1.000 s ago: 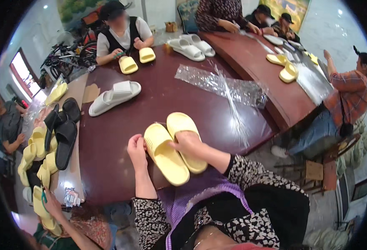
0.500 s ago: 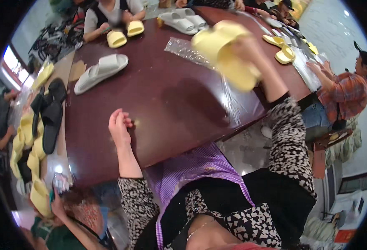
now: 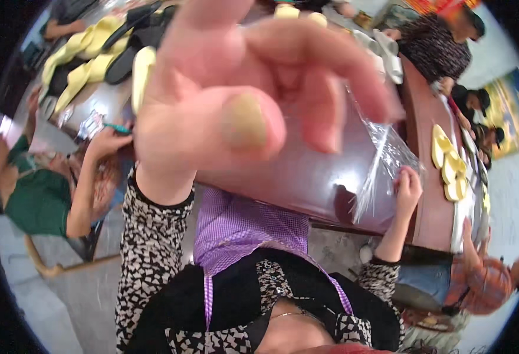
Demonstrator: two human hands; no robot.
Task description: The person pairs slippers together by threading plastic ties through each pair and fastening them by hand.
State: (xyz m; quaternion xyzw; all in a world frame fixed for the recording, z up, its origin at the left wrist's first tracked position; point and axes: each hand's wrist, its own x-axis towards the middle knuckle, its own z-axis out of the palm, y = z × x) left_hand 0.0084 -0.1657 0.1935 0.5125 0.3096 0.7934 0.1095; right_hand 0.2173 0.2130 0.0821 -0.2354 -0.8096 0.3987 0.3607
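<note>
My left hand (image 3: 230, 100) is raised close to the camera, large and blurred. Its fingers are apart and loosely bent, and I see nothing held in them. It hides much of the table (image 3: 295, 183) behind it. A yellow slipper (image 3: 144, 79) shows partly past its wrist side. Over the table's right part, my right hand (image 3: 409, 187) has its fingers bent together at the end of a clear plastic bag (image 3: 392, 144), seemingly pinching it. Thin clear strips (image 3: 367, 186) lie beside the bag.
Yellow slippers (image 3: 85, 76) and black slippers (image 3: 121, 66) are heaped at the left. Grey slippers (image 3: 389, 56) and more yellow slippers (image 3: 448, 162) lie at the right. Co-workers sit around, one in a green top (image 3: 38, 186) and one in a plaid shirt (image 3: 478, 286).
The yellow slippers have left my right hand, which is now down at the plastic bag. My left hand has risen from the table toward the camera. The view has turned.
</note>
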